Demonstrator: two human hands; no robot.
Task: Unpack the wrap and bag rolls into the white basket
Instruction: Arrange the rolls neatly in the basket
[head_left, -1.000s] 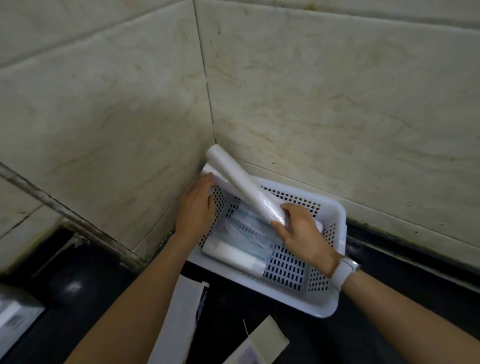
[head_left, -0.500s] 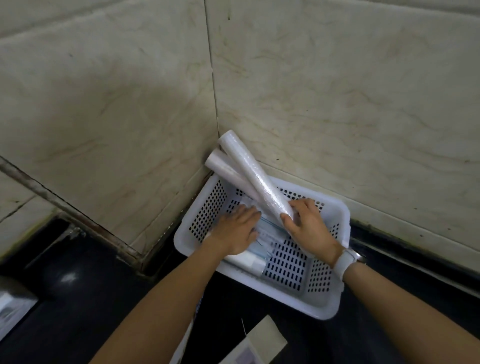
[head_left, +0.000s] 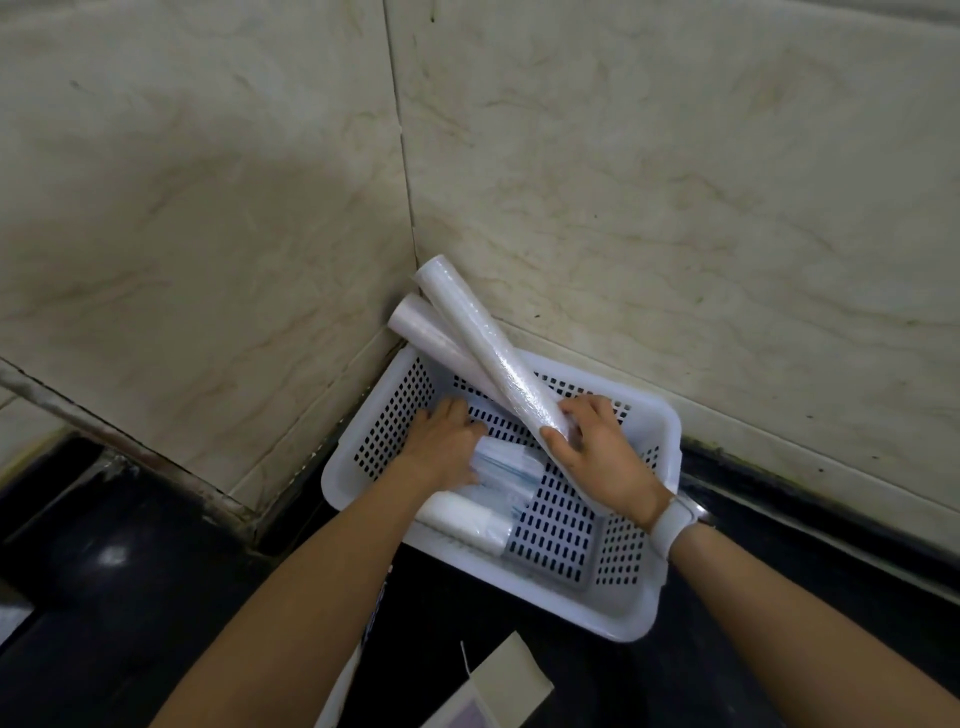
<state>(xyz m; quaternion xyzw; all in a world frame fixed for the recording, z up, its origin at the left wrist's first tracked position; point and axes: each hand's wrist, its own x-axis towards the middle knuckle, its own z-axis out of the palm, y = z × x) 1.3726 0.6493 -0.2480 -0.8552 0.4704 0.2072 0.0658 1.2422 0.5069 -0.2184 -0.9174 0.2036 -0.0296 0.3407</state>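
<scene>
2 hands work inside the white basket (head_left: 652, 525), which sits on a dark counter (head_left: 130, 597) pushed into the corner where 2 beige marbled wall tiles (head_left: 675, 182) meet.

Head view: the right hand (head_left: 597, 452) is closed around the lower end of a long wrap roll (head_left: 488, 353), thumb below and fingers curled over the top. That roll slants up toward 11 o'clock, its far end rising past the basket rim and close to the tiled corner; whether it touches the wall cannot be told. A 2nd long roll (head_left: 426, 332) lies just beneath it, crossing under it and also poking over the rim at 11 o'clock. The left hand (head_left: 441, 441) lies flat with fingers spread, pressing on a clear packet with blue lines (head_left: 506, 467) on the basket floor. At 6 o'clock from that packet, a short white bag roll (head_left: 462, 519) lies against the near wall, partly covered by the left wrist. A white watch (head_left: 672, 522) is on the right wrist, which hangs over the basket's right part. At 6 o'clock from the basket, a pale cardboard flap (head_left: 511, 680) lies on the counter, cut off by the bottom edge. The left forearm hides another pale packaging piece beside it.
</scene>
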